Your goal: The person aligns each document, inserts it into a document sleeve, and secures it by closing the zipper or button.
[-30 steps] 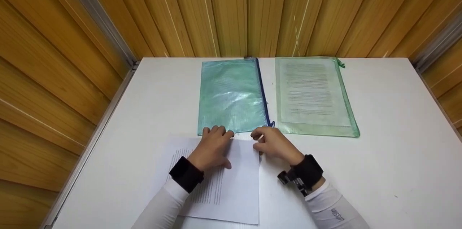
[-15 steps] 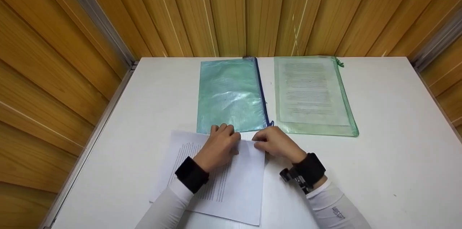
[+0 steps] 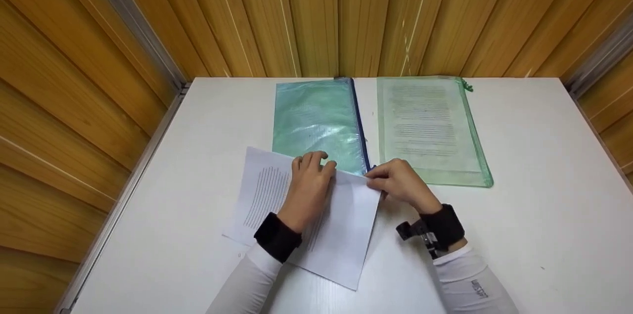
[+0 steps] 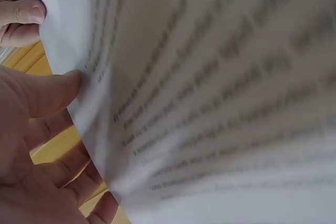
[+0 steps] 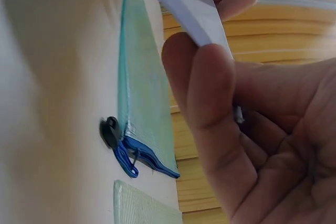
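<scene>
— While the left hand (image 3: 309,190) lies on the sheets (image 3: 341,225), where are they?
— On the surface (image 3: 534,215), far edge overlapping the blue pouch (image 3: 316,123).
— And the right hand (image 3: 403,185)?
— Its grip pinches the sheets' right corner. A green pouch (image 3: 430,131) lies far right.

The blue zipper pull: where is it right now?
In the head view, the blue zipper pull lies on the table, at the blue-edged pouch's near right corner, beside the right hand.
</scene>
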A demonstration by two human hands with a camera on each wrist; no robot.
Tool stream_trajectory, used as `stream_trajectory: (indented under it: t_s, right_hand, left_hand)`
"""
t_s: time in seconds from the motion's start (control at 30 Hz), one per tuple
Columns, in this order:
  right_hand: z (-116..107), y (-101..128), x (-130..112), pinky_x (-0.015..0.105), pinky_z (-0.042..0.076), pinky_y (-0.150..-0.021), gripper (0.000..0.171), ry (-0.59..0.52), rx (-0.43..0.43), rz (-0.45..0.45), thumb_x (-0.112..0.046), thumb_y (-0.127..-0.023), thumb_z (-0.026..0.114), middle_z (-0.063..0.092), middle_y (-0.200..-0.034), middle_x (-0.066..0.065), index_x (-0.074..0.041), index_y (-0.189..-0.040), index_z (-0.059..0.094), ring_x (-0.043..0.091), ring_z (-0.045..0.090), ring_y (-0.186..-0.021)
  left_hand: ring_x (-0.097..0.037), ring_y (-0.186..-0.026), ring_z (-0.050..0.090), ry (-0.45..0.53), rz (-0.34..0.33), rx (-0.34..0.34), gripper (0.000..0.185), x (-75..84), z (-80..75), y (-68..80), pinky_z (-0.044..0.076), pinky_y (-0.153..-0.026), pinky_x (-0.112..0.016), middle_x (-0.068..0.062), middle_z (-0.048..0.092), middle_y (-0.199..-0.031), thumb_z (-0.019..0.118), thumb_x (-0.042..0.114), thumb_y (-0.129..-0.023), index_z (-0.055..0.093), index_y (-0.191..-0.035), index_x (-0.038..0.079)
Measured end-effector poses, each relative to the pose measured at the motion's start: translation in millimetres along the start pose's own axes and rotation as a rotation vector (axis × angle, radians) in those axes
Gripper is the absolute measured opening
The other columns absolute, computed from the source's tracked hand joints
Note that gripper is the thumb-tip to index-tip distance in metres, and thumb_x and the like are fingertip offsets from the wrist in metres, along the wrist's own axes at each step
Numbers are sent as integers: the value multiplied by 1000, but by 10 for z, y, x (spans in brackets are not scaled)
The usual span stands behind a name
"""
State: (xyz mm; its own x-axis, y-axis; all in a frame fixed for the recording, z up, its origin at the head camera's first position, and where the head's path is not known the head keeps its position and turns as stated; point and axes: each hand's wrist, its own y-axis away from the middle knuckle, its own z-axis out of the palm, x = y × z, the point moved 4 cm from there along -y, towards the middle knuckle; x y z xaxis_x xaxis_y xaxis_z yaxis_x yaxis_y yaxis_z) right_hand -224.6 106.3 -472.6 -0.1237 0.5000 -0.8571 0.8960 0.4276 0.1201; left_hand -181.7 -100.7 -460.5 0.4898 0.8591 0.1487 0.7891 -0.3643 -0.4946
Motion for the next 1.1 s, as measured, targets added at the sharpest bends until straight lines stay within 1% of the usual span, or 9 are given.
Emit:
stream_trajectory:
  t_s: [0.1,0.2,0.37,0.63,0.77,0.87,0.93,1.0,1.1]
  right_hand:
    - [-96,23,33,29,60,-62,20,-69,16,40,1,-96,71,79,-100,22,10,-113,79,5,64,-61]
    - [-185,44,55,27,61,-63,23,-134,54,67,0,-98,70,79,-106,25,12,-117,77,5,67,-61]
    - [-315,80,88,24,60,-64,28,-253,140,95,1,-99,69,78,-109,22,17,-121,72,5,69,-66]
    - [-537,140,142,23,62,-65,33,-400,303,94,2,-101,68,79,-104,9,21,-128,66,5,72,-72]
    - [-621,165,167,22,61,-65,36,-460,382,87,3,-101,69,80,-99,-1,22,-130,64,5,73,-75]
    - [-660,181,188,22,62,-66,38,-523,428,81,6,-101,68,79,-93,-7,25,-132,60,5,73,-74]
    - [-682,193,198,22,62,-66,39,-567,455,77,8,-100,67,78,-91,-9,27,-133,57,6,74,-74]
    - [-702,203,205,22,62,-66,41,-601,479,72,9,-100,66,78,-90,-10,28,-135,55,6,74,-74]
    - [-715,214,209,22,62,-67,44,-631,498,72,9,-100,66,77,-90,-12,28,-137,52,5,74,-75]
  left_hand:
    - [-37,-134,57,-3,-24,21,23,66,-18,-49,44,-110,-54,-18,63,-140,69,7,-102,72,-125,7]
    - [-38,-146,51,17,-40,34,36,116,-27,-79,41,-118,-55,-20,56,-154,68,9,-103,68,-139,7]
    - [-39,-158,41,89,-70,35,54,158,-18,-113,37,-124,-57,-21,44,-167,67,9,-104,55,-156,9]
    - [-43,-158,38,190,-179,30,56,95,33,-134,31,-125,-64,-25,43,-166,67,11,-103,51,-156,-1]
    - [-49,-154,38,137,-255,102,55,25,2,-168,32,-123,-64,-31,43,-162,71,13,-102,53,-151,-6]
    - [-53,-152,38,115,-348,178,58,-45,-54,-191,34,-121,-64,-36,40,-160,73,14,-101,51,-149,-11]
    - [-55,-152,35,169,-427,211,64,-101,-88,-205,33,-122,-65,-40,34,-161,71,14,-102,44,-152,-16]
    - [-55,-152,34,277,-505,234,70,-168,-106,-221,34,-122,-65,-41,29,-163,68,12,-104,34,-156,-20]
    - [-49,-141,52,513,-594,263,69,-284,-104,-246,48,-112,-60,-36,44,-156,62,10,-106,27,-161,-15]
